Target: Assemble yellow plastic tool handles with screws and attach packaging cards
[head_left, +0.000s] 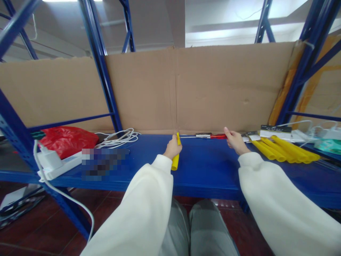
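Note:
A yellow tube [175, 163] stands tilted in my left hand [173, 147], whose fingers are wrapped round it over the blue shelf [205, 167]. To the right, my right hand [236, 141] is closed with its thumb up, on the end of a red-handled tool [217, 136]. A thin, pale shaft points from that tool towards the yellow tube; whether they touch I cannot tell. Behind the tool lies a small black-and-white card [204, 135]. Several more yellow tubes [282, 149] lie side by side, right of my right hand.
Cardboard [226, 85] walls off the shelf's back between blue uprights [103, 67]. At left are a red plastic bag [70, 140], a coiled white cable [119, 138] and a white power strip [66, 165] with a plug. Black-and-white packaging [275, 131] sits behind the tubes.

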`<act>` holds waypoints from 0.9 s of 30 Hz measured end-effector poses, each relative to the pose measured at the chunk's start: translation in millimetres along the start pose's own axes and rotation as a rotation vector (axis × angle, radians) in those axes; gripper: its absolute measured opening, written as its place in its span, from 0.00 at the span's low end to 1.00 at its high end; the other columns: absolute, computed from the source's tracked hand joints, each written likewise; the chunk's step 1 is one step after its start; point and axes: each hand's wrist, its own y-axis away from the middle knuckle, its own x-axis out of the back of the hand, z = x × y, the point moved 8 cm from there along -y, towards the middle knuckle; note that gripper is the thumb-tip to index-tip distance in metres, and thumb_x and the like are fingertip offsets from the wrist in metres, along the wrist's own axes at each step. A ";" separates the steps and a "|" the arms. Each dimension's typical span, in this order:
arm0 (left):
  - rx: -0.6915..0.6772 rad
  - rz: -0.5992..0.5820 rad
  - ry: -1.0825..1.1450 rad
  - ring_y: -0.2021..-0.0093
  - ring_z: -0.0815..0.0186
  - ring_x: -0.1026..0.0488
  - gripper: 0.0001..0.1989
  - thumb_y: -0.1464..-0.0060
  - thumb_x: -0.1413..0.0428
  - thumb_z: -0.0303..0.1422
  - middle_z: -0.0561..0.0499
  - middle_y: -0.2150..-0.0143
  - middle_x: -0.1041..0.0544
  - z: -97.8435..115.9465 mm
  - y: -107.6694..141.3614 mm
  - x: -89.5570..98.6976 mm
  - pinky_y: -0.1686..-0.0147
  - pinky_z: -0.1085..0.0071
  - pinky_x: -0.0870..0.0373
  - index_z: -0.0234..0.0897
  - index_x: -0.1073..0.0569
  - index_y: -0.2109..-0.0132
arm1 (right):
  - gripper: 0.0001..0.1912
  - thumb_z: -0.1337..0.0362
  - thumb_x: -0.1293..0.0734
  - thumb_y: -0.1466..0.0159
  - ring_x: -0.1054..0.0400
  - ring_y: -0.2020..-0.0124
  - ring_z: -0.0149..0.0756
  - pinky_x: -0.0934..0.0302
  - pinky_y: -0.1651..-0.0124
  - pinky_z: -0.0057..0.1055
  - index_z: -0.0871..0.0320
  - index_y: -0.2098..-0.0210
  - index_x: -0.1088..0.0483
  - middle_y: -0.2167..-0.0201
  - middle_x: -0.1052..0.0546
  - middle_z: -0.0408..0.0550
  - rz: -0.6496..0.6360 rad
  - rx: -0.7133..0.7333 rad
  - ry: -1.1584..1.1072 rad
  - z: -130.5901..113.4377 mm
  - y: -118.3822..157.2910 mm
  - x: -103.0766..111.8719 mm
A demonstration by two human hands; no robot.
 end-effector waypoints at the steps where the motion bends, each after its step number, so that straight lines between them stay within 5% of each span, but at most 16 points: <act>1: -0.001 -0.001 -0.004 0.55 0.57 0.19 0.21 0.46 0.39 0.27 0.40 0.49 0.21 0.2 0.1 0.1 0.57 0.64 0.24 0.40 0.36 0.47 | 0.32 0.29 0.35 0.45 0.52 0.90 0.26 0.59 0.90 0.25 0.50 0.75 0.46 0.90 0.49 0.31 -0.002 -0.009 -0.001 0.7 0.3 -0.3; 10: -0.010 -0.002 -0.014 0.55 0.57 0.19 0.21 0.46 0.39 0.26 0.39 0.48 0.22 0.5 -0.2 -0.3 0.56 0.64 0.25 0.39 0.36 0.48 | 0.29 0.33 0.40 0.37 0.59 0.91 0.24 0.63 0.89 0.23 0.49 0.76 0.50 0.92 0.50 0.32 -0.051 -0.279 -0.079 13.9 7.9 -6.9; 14: 0.000 0.012 -0.035 0.55 0.58 0.19 0.21 0.45 0.40 0.26 0.39 0.48 0.22 -1.3 -1.6 -0.9 0.56 0.65 0.25 0.39 0.37 0.46 | 0.21 0.46 0.44 0.32 0.60 0.91 0.25 0.63 0.89 0.24 0.50 0.76 0.49 0.91 0.49 0.34 -0.251 -0.336 -0.162 17.2 3.9 -17.4; 17: 0.005 0.014 -0.063 0.55 0.58 0.19 0.22 0.44 0.40 0.27 0.39 0.47 0.22 -2.8 -3.1 -1.8 0.56 0.65 0.25 0.39 0.38 0.46 | 0.14 0.59 0.45 0.33 0.59 0.90 0.26 0.61 0.88 0.23 0.52 0.75 0.44 0.89 0.45 0.35 -0.267 -0.380 -0.266 15.3 3.9 -18.7; 21: 0.001 0.018 -0.078 0.56 0.58 0.19 0.22 0.44 0.39 0.28 0.40 0.48 0.22 -3.7 -4.7 -2.2 0.56 0.64 0.24 0.40 0.38 0.46 | 0.12 0.65 0.44 0.32 0.54 0.89 0.25 0.57 0.87 0.22 0.55 0.73 0.41 0.86 0.37 0.39 -0.160 -0.329 -0.338 7.7 3.9 -15.8; 27: -0.015 0.022 -0.081 0.57 0.58 0.19 0.23 0.45 0.39 0.28 0.41 0.49 0.21 -2.9 -5.0 -2.4 0.57 0.64 0.24 0.40 0.38 0.46 | 0.19 0.52 0.29 0.36 0.42 0.85 0.26 0.48 0.85 0.23 0.55 0.72 0.39 0.81 0.29 0.42 -0.066 -0.121 -0.357 -0.1 0.8 -9.7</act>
